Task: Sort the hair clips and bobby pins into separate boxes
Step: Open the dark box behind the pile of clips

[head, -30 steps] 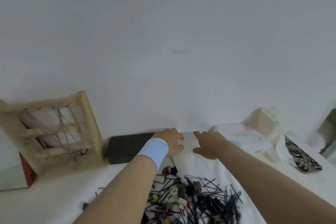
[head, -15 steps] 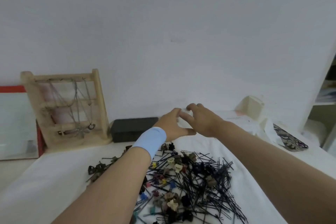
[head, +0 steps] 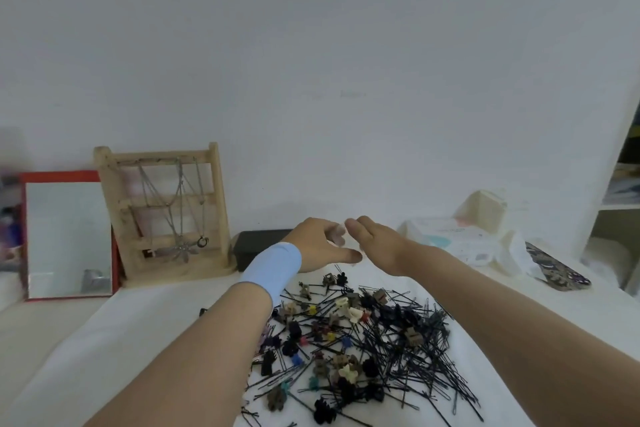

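- The pile of clips and pins point(head: 360, 350) lies on the desk point(head: 104, 340), nearest the viewer.
- Behind it, along the wall: mirror point(head: 67, 239) leftmost, rack point(head: 166, 211), box point(head: 258, 246).
- Far right, possibly a pouch point(head: 557, 270).

- Red-framed mirror point(head: 68, 236) at the left edge, leaning on the wall.
- Wooden jewellery stand point(head: 166, 208) just right of it (necklaces hanging).
- Patterned phone point(head: 557, 270) at the right, on the white tabletop point(head: 104, 340).
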Demonstrator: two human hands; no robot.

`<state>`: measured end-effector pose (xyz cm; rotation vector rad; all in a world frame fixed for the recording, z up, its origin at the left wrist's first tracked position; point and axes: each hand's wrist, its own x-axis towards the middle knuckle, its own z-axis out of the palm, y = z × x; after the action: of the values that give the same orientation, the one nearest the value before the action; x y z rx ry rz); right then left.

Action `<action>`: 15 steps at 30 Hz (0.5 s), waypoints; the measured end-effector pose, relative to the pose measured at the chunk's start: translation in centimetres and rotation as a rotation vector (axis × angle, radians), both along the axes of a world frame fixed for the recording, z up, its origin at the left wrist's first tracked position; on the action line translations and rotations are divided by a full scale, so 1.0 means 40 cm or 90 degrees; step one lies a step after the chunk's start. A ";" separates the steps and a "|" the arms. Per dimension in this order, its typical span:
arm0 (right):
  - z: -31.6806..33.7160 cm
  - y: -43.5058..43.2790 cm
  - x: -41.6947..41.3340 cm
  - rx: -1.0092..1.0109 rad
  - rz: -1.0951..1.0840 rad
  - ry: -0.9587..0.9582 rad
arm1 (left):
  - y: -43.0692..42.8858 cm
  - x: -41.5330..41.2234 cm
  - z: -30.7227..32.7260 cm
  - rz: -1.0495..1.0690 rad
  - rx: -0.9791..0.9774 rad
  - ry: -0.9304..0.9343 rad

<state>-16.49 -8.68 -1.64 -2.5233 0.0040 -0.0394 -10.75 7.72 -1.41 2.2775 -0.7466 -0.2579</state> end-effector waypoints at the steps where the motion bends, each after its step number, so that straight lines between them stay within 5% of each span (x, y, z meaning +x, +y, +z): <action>1: -0.008 -0.003 0.011 0.032 -0.014 0.013 | 0.000 0.009 0.001 -0.005 0.007 0.006; 6: -0.019 -0.027 0.034 0.122 -0.057 0.034 | 0.002 0.055 -0.007 -0.001 0.033 0.071; 11: -0.046 -0.130 0.015 -0.185 -0.108 0.026 | 0.034 0.097 -0.035 0.053 -0.043 0.049; 15: -0.100 -0.146 0.036 -0.301 -0.120 0.042 | 0.006 0.101 -0.047 0.034 -0.027 -0.021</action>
<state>-15.06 -14.52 -5.63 -2.9871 0.2905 -0.0358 -6.72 7.96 -3.30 2.2631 -0.7007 -0.1796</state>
